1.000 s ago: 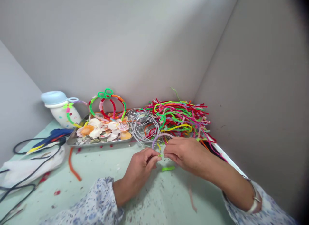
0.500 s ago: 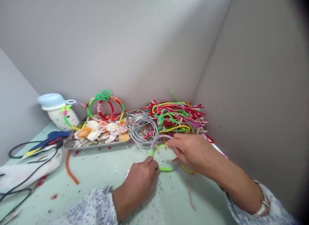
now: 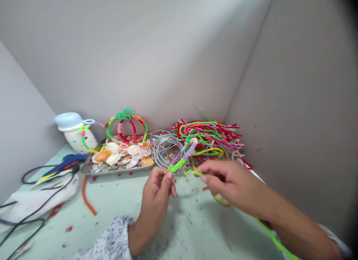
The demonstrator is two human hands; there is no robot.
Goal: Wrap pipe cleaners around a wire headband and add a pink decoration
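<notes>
My left hand (image 3: 158,195) pinches the green ends of a bent pipe cleaner loop (image 3: 189,151), purple and green with a pale tip at its bend. The loop stands tilted up and away from the fingers. Just to the right, my right hand (image 3: 229,180) is closed on a bright green pipe cleaner (image 3: 195,173), its short end showing at the fingertips. A long green strand (image 3: 275,239) shows below the right forearm; whether it is the same piece is hidden. A coil of grey wire (image 3: 165,150) lies behind the left hand.
A metal tray (image 3: 117,171) of shells stands at the back left, with finished pipe cleaner rings (image 3: 127,140) on it. Beside it are a white bottle (image 3: 79,139), blue-handled pliers (image 3: 64,163) and black cables (image 3: 39,211). A pipe cleaner heap (image 3: 212,137) lies at the back right.
My left hand has turned and lifted the loop, which now points up and away. My right hand has let go of the loop's purple part and holds a green pipe cleaner.
</notes>
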